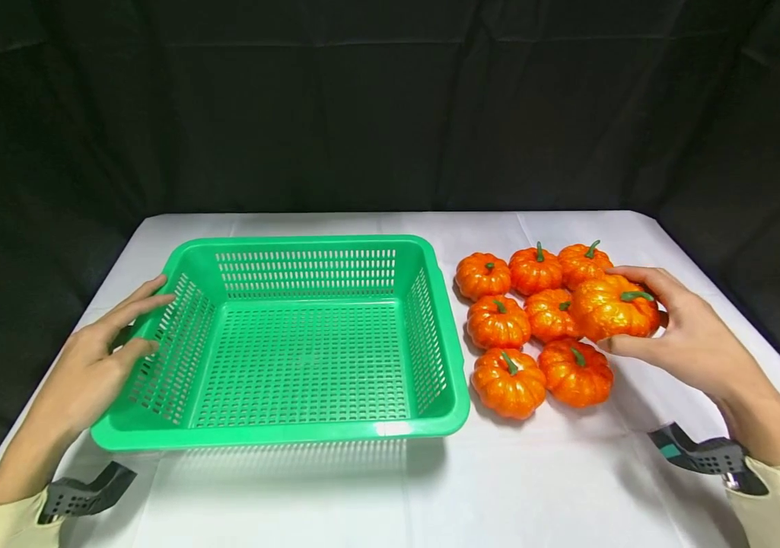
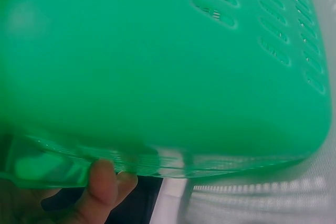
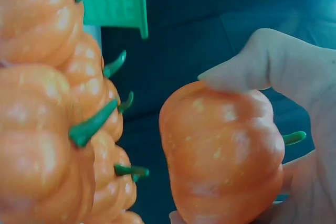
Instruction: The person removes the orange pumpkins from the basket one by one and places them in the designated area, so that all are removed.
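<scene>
On the white table (image 1: 335, 495), a green basket (image 1: 307, 432) sits left of centre, its slotted walls and floor holding nothing. The left hand (image 1: 98, 358) rests against the basket's left end with fingers fairly straight, the fingertips laid on the rim and outer wall; in the left wrist view a thumb (image 2: 102, 184) presses up under the basket's lip, and the green wall (image 2: 157, 66) fills most of that picture.

Just right of the basket lies a cluster of small orange pumpkins with green stems. Three stand in the back row (image 1: 535, 269), two in the middle (image 1: 498, 322), two in front (image 1: 509, 382), all packed closely together. The right hand (image 1: 677, 327) grips an eighth pumpkin (image 1: 614, 306) at the cluster's right edge, fingers curled over its top and thumb under its near side. That pumpkin is tipped, its stem pointing sideways toward the palm. The right wrist view shows it (image 3: 223, 153) held apart from the others (image 3: 52, 129), which line up at the left of that picture, with a corner of the basket (image 3: 118, 1) above them.

A dark cloth (image 1: 390, 106) hangs behind the table.
</scene>
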The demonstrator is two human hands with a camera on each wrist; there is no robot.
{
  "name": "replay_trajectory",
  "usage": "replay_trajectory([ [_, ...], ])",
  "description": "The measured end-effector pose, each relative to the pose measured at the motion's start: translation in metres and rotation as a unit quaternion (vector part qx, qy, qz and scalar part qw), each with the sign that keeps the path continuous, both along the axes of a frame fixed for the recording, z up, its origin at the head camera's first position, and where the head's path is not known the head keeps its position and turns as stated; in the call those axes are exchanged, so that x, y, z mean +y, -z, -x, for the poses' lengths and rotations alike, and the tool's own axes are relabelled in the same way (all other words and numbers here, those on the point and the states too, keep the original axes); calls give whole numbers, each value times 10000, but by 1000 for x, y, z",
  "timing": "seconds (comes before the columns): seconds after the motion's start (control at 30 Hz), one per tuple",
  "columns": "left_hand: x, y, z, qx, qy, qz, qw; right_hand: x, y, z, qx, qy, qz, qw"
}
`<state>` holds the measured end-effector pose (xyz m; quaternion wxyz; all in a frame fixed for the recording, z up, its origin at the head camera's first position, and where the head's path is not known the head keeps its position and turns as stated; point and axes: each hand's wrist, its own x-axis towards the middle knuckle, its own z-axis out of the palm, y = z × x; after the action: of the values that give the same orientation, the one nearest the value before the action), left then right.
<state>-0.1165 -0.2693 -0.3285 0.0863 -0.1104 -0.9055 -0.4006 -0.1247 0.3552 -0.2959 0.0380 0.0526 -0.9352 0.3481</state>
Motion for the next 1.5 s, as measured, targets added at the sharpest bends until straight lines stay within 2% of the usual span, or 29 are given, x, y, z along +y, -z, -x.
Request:
replay_trajectory([
  [0.43, 2, 0, 0, 52, -66, 80, 9999, 32, 18, -5, -669, 271, -339, 9968],
  [0.77, 3, 1, -1, 42, -52, 33, 10000, 47, 29, -2, -814, 97, -575, 9950],
  [0.9, 2, 1, -2, 62, -43, 41, 10000, 53, 32, 2, -1131, 32, -745, 9908],
  [1.2, 2, 2, -3, 82, -16, 15, 10000, 56, 38, 3, -1707, -90, -742, 9825],
  [1.33, 3, 2, -3, 90, -31, 16, 10000, 61, 43, 5, -1806, -93, -778, 9804],
  [1.5, 3, 0, -2, 27, -52, 43, 10000, 55, 40, 1, -1640, -133, -990, 9814],
])
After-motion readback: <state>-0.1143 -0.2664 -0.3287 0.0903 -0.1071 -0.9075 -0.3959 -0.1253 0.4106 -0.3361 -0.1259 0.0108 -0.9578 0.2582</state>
